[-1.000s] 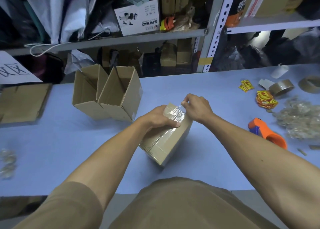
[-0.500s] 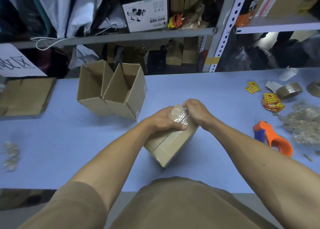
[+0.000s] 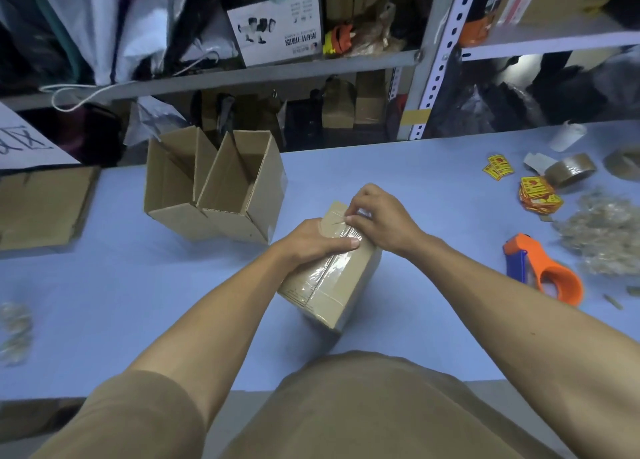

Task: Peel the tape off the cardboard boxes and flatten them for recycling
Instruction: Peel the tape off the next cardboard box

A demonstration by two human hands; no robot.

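A small sealed cardboard box [image 3: 341, 285] stands on the blue table [image 3: 138, 302], wrapped along its top with clear tape [image 3: 332, 264]. My left hand [image 3: 311, 242] presses down on the box's top left side and grips it. My right hand [image 3: 377, 216] pinches the clear tape at the box's far top edge. Two opened boxes [image 3: 221, 188] lean together on the table to the far left of the sealed one.
An orange tape dispenser [image 3: 543, 271], a brown tape roll [image 3: 569, 173], yellow-red stickers [image 3: 536, 195] and a heap of peeled tape [image 3: 602, 236] lie at the right. Flattened cardboard [image 3: 38, 205] lies at the far left. Metal shelves [image 3: 277, 67] crammed with goods stand behind the table.
My right hand has slid from the box's right top corner to its far top edge and now pinches the tape there. The left hand stays on the box.
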